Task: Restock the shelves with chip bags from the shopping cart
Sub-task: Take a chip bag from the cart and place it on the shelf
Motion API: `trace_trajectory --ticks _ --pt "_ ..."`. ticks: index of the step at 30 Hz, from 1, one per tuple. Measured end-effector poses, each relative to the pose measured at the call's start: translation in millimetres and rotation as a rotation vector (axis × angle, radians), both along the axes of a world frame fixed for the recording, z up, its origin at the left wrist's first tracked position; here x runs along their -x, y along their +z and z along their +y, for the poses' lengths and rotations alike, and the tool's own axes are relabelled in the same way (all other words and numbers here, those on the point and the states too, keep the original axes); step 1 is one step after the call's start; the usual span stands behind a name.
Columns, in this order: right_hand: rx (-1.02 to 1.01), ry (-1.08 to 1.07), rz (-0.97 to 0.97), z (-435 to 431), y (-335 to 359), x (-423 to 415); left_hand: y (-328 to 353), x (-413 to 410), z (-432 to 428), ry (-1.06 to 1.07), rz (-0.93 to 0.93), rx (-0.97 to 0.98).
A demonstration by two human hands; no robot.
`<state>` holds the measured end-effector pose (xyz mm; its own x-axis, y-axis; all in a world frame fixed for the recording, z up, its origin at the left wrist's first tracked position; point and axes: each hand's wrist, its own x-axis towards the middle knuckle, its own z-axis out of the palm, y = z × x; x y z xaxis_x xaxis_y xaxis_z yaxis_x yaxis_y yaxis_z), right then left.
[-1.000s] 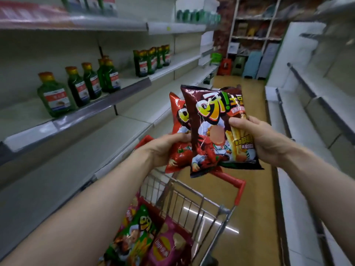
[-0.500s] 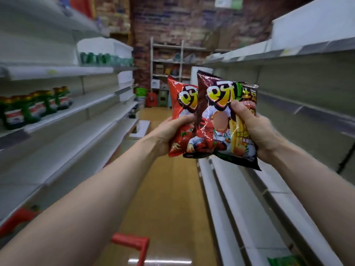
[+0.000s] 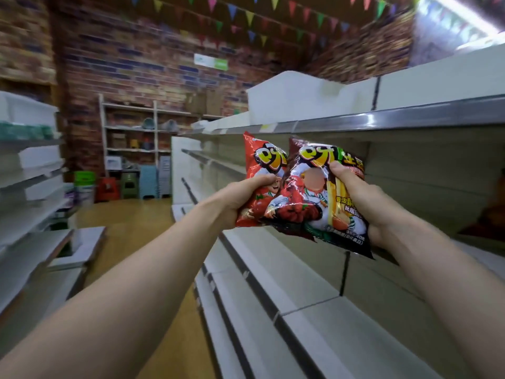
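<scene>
Right-hand shelving, near end: two bare forearms reach out over the tiered white shelf (image 3: 273,258). Left hand (image 3: 240,198) has its fingers curled round the lower left side of a red chip bag (image 3: 257,165). Right hand (image 3: 363,198) grasps a dark brown chip bag (image 3: 314,203) by its right side, thumb pressed on the front. Brown bag overlaps the red one's right edge. Both are roughly upright, in the air above the shelf's front edge, touching no board. Steel-edged upper shelf (image 3: 382,120) runs just above the bag tops. Cart not in view.

My read of the step: bags are at the shelf, placement not yet begun. Next move calls for pushing both past the front edge, setting the bottoms on the board with faces out, then releasing one hand at a time. Bags look puffy and light, so likely to slump if left near the edge.

Further back: left shelving (image 3: 30,214), blurred. Far end: storage rack (image 3: 131,127) against the brick wall (image 3: 142,64), coloured stools (image 3: 128,184) below, bunting (image 3: 246,15) overhead.
</scene>
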<state>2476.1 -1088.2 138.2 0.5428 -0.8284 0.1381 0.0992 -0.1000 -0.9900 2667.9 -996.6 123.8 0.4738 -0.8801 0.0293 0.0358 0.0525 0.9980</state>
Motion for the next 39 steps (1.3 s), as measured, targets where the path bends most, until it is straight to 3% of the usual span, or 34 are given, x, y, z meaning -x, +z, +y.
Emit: trace_trajectory --ticks 13,21,28,34,36,39 --pt "-0.039 -0.312 0.039 -74 19 47 32 22 -141 -0.404 -0.032 -0.115" --pt "-0.047 -0.751 0.076 -79 21 65 42 36 -206 -0.609 0.005 -0.174" --pt "-0.095 -0.955 0.115 -71 8 110 30 80 -246 -0.810 -0.084 -0.253" --pt "-0.106 -1.022 0.186 -70 -2 133 27 101 -262 -0.701 -0.364 -0.344" --pt "-0.103 -1.040 0.206 -73 -3 140 36 101 -272 -0.591 -0.554 -0.351" --pt "-0.071 -1.089 0.193 -81 -4 145 48 108 -288 -0.492 -1.009 -0.229"
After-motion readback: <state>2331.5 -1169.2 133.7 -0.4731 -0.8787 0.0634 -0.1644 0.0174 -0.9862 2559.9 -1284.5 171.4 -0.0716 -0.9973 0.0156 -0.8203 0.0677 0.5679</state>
